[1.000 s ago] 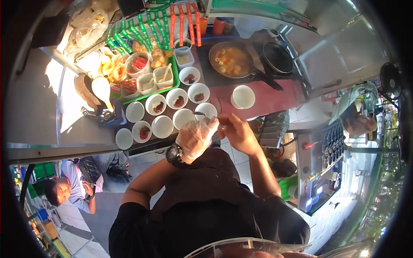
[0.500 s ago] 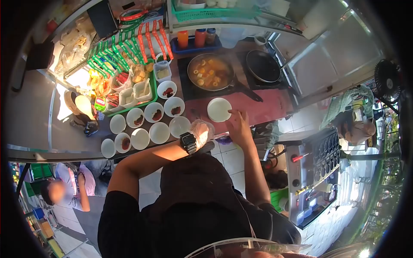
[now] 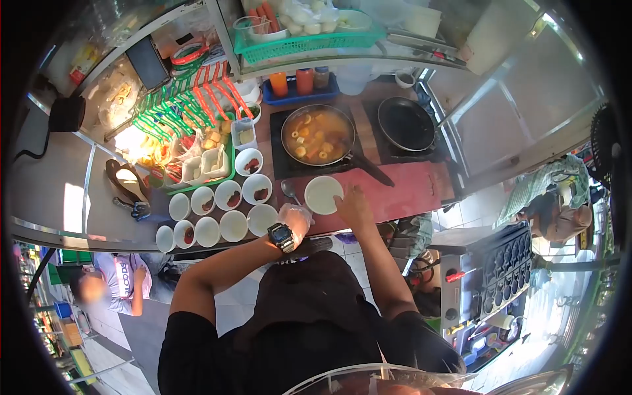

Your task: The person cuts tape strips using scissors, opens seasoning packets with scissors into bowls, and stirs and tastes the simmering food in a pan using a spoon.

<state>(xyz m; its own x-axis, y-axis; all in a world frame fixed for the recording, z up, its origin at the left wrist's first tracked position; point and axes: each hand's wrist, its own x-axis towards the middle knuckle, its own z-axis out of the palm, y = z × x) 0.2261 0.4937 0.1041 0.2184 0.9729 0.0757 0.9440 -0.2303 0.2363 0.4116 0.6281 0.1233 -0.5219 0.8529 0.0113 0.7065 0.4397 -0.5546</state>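
A white bowl [image 3: 323, 195] stands on the red mat, plain and pale inside. My right hand [image 3: 355, 208] is at its right rim, thumb over the edge and fingers closed against the side. My left hand [image 3: 295, 218] wears a clear plastic glove, with a black watch [image 3: 281, 236] at the wrist. It is low and left of that bowl, close to another white bowl [image 3: 262, 220] at the end of the front row; its fingers are blurred under the glove. Between the hands' area and the pan lies a metal spoon [image 3: 290, 191].
Several white bowls [image 3: 233, 226] stand in rows at left, some holding dark red sauce. A pan of soupy food [image 3: 318, 135] sits behind the red mat [image 3: 408, 191], its handle reaching over it. Beyond are an empty black pan [image 3: 406, 123] and a blue tray [image 3: 299, 95] of bottles.
The view has shifted, so the counter appears lower. The bowl and my right hand have come slightly left over the mat. My left hand has also moved left, and the spoon shows more clearly.
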